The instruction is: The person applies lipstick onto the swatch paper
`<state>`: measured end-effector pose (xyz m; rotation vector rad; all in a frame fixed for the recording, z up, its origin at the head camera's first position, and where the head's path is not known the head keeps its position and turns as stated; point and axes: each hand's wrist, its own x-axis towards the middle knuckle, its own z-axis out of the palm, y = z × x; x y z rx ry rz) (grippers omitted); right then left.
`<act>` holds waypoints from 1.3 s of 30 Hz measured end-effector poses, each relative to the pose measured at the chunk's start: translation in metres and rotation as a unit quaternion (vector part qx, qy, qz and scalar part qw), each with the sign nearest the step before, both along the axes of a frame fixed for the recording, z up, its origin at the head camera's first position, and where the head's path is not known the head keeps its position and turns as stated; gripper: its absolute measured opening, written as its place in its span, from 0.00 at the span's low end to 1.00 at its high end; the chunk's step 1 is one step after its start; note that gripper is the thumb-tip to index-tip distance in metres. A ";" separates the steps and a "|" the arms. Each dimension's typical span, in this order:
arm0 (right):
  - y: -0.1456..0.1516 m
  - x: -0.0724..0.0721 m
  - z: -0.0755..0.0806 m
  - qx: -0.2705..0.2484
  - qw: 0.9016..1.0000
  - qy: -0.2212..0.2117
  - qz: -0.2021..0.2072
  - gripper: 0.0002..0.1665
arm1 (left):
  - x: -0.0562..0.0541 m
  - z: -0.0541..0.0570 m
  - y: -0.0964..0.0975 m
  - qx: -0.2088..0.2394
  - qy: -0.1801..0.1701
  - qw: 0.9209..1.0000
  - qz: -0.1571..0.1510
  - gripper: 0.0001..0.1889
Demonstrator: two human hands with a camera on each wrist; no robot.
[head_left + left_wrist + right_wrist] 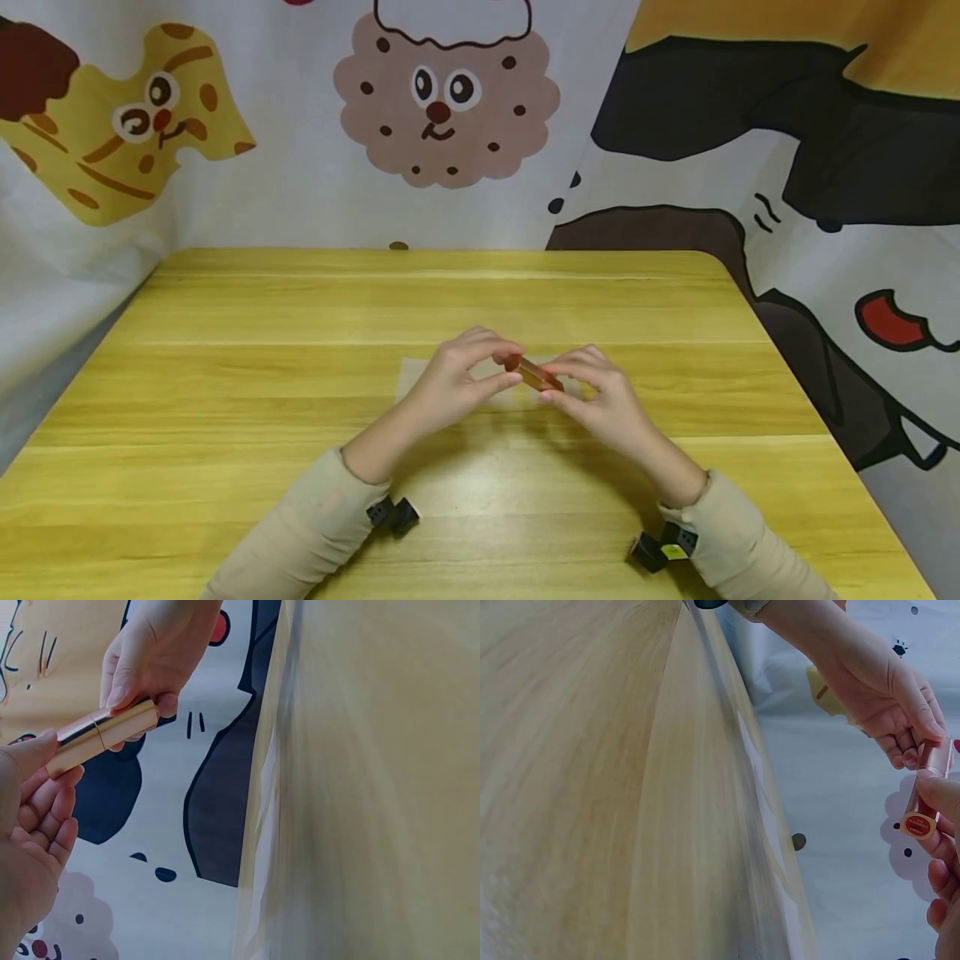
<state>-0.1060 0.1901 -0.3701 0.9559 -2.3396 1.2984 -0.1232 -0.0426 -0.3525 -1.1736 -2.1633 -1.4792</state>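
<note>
A shiny copper-gold lipstick tube (534,374) is held above the table between both hands. My left hand (453,372) pinches one end between thumb and fingers, while the right hand (598,385) grips the other end. In the left wrist view a seam crosses the middle of the lipstick tube (102,735), and its two parts sit together. A round red label (918,825) shows on the tube's end by the right hand in the right wrist view. Beneath the hands lies a thin whitish sheet (409,375), partly covered by them.
The wooden table (262,400) spreads out on all sides of the hands. Behind it hangs a white curtain (292,167) printed with cartoon figures. Small black cameras (393,515) sit on both sleeve cuffs.
</note>
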 end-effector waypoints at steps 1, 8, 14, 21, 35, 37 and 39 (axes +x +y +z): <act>0.000 0.000 0.000 0.001 1.000 0.000 0.000 0.21 | 0.000 0.000 0.000 0.000 0.001 1.000 -0.001 0.13; 0.002 0.000 0.002 0.001 1.000 -0.007 0.003 0.19 | -0.001 0.002 -0.001 0.002 0.005 1.000 -0.006 0.13; 0.001 0.001 0.006 0.001 1.000 0.005 0.004 0.20 | -0.002 0.004 -0.002 0.004 0.011 1.000 -0.015 0.13; 0.006 -0.003 0.004 -0.007 1.000 0.015 -0.022 0.19 | -0.007 0.013 -0.016 0.037 -0.002 0.999 0.010 0.14; 0.006 -0.006 0.007 -0.024 0.999 0.024 -0.032 0.19 | -0.018 0.031 -0.046 0.092 0.025 0.993 0.063 0.15; 0.007 -0.006 0.006 -0.023 0.999 0.021 -0.033 0.19 | -0.018 0.032 -0.049 0.099 0.019 0.993 0.068 0.14; 0.007 -0.006 0.006 -0.021 0.999 0.018 -0.034 0.19 | -0.019 0.034 -0.052 0.107 0.013 0.992 0.069 0.14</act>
